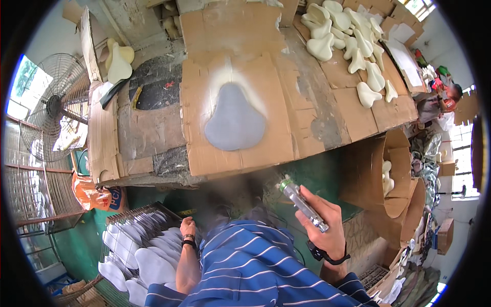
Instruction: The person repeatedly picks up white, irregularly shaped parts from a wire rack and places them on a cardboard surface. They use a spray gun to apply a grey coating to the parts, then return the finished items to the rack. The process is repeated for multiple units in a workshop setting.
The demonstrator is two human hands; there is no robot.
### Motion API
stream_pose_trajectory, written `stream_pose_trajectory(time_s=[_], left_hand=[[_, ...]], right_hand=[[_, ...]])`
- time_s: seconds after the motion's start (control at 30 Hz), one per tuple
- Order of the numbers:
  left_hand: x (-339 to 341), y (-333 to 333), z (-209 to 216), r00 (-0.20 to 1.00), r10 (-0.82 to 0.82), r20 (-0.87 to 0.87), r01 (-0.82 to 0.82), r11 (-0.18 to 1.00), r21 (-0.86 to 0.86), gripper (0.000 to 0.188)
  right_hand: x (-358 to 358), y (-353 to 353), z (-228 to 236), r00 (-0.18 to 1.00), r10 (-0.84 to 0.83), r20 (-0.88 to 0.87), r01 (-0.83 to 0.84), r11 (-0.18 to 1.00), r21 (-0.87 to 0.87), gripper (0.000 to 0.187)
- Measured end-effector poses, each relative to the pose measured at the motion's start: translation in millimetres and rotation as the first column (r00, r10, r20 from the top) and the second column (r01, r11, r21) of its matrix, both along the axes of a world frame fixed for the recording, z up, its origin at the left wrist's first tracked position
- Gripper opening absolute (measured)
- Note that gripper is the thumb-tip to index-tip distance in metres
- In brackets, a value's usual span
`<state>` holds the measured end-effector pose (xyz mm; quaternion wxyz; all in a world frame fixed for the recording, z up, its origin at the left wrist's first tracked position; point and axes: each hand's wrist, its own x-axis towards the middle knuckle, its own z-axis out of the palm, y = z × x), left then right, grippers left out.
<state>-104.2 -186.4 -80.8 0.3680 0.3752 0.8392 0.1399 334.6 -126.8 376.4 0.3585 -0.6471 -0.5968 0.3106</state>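
A grey saddle-shaped piece (235, 120) lies flat on the cardboard-covered table in front of me, its narrow end pointing away. Pale overspray rings its upper edges. My right hand (327, 225) is wrapped round a metal spray gun (305, 207) with a green ring near its nozzle. The gun is held below the table's front edge, apart from the grey piece, and a faint haze hangs by its tip. Down at my left side, my left hand (187, 227) is closed with nothing visible in it, beside a wire basket (115, 219) of light grey saddle-shaped pieces (153, 266).
Many cream foam saddle pads (358, 43) are heaped at the table's far right. A few more foam pads (120, 61) stand at the far left, near a large fan (53, 105). Cardboard boxes (371, 174) stand below right. Another person (445, 100) is at the far right.
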Motion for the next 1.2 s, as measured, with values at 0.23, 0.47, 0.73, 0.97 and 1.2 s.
stream_pose_trajectory(time_s=[0.23,0.47,0.73,0.97,1.2], left_hand=[[-3,-3,-11,0.992,-0.110,-0.068,0.108,0.993,-0.037,0.031],[4,10,-8,0.994,-0.106,-0.010,0.105,0.993,-0.055,0.031],[6,28,-7,0.985,-0.172,-0.014,0.171,0.984,-0.052,0.033],[7,28,-10,0.982,-0.190,-0.020,0.188,0.980,-0.067,0.035],[9,20,-18,0.978,-0.204,-0.045,0.200,0.975,-0.093,0.034]], right_hand=[[6,7,-9,0.994,-0.106,0.005,0.105,0.990,0.093,0.054],[13,3,-14,0.990,-0.142,0.024,0.139,0.986,0.094,0.053],[21,-12,-6,0.982,-0.184,0.044,0.183,0.983,0.015,0.049],[31,-31,3,0.977,-0.200,0.081,0.207,0.973,-0.105,0.050],[18,-36,12,1.000,-0.022,0.006,0.022,0.987,-0.159,0.061]])
